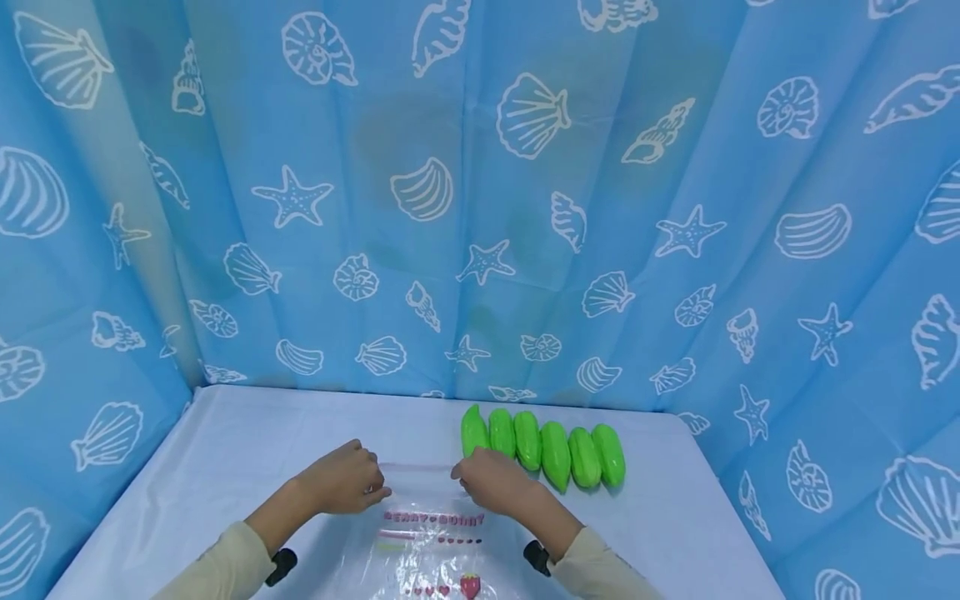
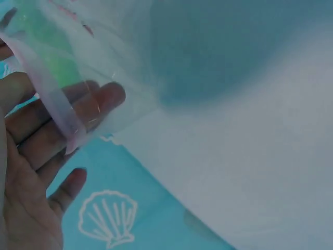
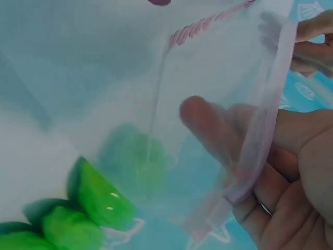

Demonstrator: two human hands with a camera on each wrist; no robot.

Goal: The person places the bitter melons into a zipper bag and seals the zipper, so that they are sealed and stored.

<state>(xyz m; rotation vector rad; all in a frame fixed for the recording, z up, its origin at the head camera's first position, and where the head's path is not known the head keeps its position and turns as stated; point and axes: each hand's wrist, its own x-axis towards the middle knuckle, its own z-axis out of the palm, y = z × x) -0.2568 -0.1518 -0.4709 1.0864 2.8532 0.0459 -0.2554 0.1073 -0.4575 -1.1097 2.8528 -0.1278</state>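
A clear plastic zip bag (image 1: 431, 554) with pink lettering, small hearts and a strawberry print hangs by its pink top strip between my two hands. My left hand (image 1: 347, 477) pinches the strip's left end; in the left wrist view its fingers (image 2: 106, 99) show through the film. At the other end my right hand (image 1: 495, 482) grips the strip between thumb and fingers, and a fingertip (image 3: 196, 110) shows through the plastic in the right wrist view. Several glossy green, long, plump vegetable-like pieces (image 1: 556, 454) lie in a row just beyond my right hand.
A white-covered table (image 1: 255, 425) lies under the hands. Blue curtains (image 1: 465, 208) with white shell and starfish prints stand behind it and along both sides. Each wrist wears a small black device (image 1: 282, 567) below the hand.
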